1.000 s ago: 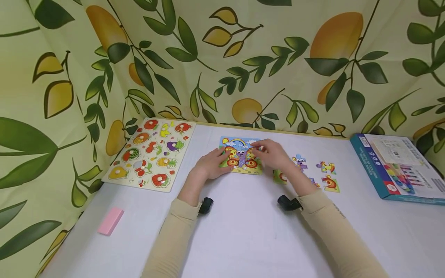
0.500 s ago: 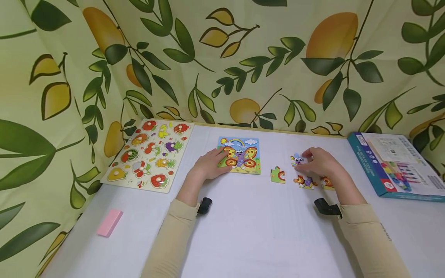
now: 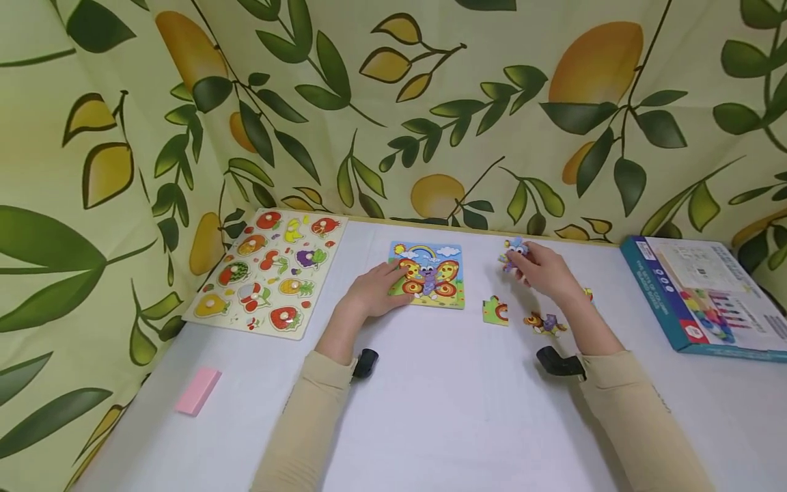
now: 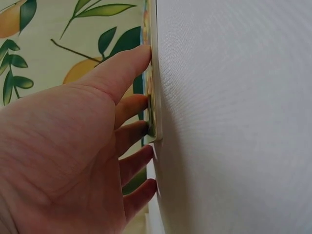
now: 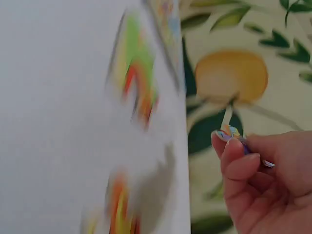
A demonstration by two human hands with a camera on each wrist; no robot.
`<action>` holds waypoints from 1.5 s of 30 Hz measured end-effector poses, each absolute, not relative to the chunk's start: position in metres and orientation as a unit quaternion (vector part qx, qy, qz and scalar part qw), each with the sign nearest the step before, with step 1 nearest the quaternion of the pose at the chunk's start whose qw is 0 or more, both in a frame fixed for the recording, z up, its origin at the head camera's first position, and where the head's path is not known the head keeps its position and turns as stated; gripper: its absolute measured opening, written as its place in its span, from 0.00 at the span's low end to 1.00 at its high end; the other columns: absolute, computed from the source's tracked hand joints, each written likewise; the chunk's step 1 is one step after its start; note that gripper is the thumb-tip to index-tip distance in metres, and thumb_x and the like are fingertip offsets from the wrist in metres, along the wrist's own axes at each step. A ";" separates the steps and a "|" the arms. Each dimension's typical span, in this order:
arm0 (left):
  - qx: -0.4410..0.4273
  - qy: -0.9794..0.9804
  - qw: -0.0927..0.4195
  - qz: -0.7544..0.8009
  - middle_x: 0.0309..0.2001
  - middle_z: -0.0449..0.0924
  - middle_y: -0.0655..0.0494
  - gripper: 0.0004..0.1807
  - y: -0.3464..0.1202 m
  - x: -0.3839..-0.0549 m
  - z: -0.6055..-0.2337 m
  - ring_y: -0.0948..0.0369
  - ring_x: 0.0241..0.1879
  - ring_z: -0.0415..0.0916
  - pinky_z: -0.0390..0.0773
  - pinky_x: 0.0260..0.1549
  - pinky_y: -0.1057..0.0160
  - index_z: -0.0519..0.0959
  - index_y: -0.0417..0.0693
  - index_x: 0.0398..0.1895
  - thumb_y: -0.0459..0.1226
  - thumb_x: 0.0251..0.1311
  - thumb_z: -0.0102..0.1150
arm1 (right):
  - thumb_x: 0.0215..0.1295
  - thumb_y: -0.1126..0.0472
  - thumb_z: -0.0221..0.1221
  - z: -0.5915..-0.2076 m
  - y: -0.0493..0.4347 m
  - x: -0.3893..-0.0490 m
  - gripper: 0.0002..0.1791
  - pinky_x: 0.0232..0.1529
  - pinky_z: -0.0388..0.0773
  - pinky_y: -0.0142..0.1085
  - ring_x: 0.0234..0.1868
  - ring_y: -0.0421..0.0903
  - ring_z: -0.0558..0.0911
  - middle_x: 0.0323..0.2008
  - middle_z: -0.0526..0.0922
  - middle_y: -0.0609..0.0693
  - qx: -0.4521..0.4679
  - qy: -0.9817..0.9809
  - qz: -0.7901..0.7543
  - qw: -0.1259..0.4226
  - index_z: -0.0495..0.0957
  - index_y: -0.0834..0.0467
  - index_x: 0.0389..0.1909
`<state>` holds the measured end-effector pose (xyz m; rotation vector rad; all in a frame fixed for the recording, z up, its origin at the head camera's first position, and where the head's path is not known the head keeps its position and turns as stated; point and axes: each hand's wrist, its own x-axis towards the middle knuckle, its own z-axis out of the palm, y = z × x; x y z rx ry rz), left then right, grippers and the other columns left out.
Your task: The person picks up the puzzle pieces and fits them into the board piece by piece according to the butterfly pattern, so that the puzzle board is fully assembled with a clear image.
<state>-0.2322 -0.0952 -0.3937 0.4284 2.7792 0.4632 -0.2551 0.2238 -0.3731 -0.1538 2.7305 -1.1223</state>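
A square puzzle board [image 3: 430, 295] with a butterfly under a rainbow lies on the white table. My left hand [image 3: 371, 292] rests at its left edge with fingers spread; in the left wrist view the thumb and fingertips touch the board's side [image 4: 153, 112]. Held up between thumb and fingers of my right hand [image 3: 549, 271] is a puzzle piece [image 3: 515, 254] showing the purple butterfly face. The right wrist view catches that piece [image 5: 228, 132] almost edge-on. A green corner piece [image 3: 494, 312] lies right of the board, and a purple and orange piece [image 3: 544, 323] lies below the right hand.
Partly behind the right forearm is a yellow and red piece [image 3: 588, 294]. A fruit peg board [image 3: 270, 273] is at the back left, a pink block [image 3: 198, 391] at the front left. A flat boxed set [image 3: 707, 294] sits at the right, before a leaf-patterned curtain [image 3: 479, 137].
My right hand went from the board to the pieces on the right, took the butterfly-face piece, and lifted it slightly back to the left. The left hand stays at the board.
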 end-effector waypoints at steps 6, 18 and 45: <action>0.154 0.965 0.142 0.157 0.77 0.47 0.54 0.37 -0.092 -0.233 -0.394 0.52 0.75 0.43 0.50 0.70 0.47 0.58 0.55 0.76 0.57 0.67 0.51 | 0.76 0.53 0.49 -0.375 0.156 -0.272 0.19 0.45 0.74 0.39 0.38 0.47 0.74 0.36 0.76 0.53 -0.063 0.856 -0.487 0.160 0.73 0.66 0.52; 0.156 0.962 0.146 0.169 0.77 0.47 0.53 0.37 -0.084 -0.233 -0.395 0.52 0.76 0.42 0.48 0.71 0.48 0.57 0.54 0.76 0.56 0.68 0.51 | 0.68 0.55 0.61 -0.400 0.120 -0.288 0.17 0.31 0.76 0.27 0.27 0.40 0.76 0.27 0.79 0.48 0.009 0.842 -0.510 0.176 0.77 0.65 0.45; 0.162 0.963 0.147 0.159 0.77 0.45 0.52 0.32 -0.093 -0.234 -0.393 0.50 0.76 0.41 0.47 0.71 0.46 0.62 0.59 0.74 0.54 0.69 0.50 | 0.64 0.55 0.65 -0.403 0.107 -0.287 0.16 0.28 0.74 0.29 0.23 0.39 0.78 0.25 0.82 0.48 -0.012 0.875 -0.463 0.143 0.77 0.64 0.42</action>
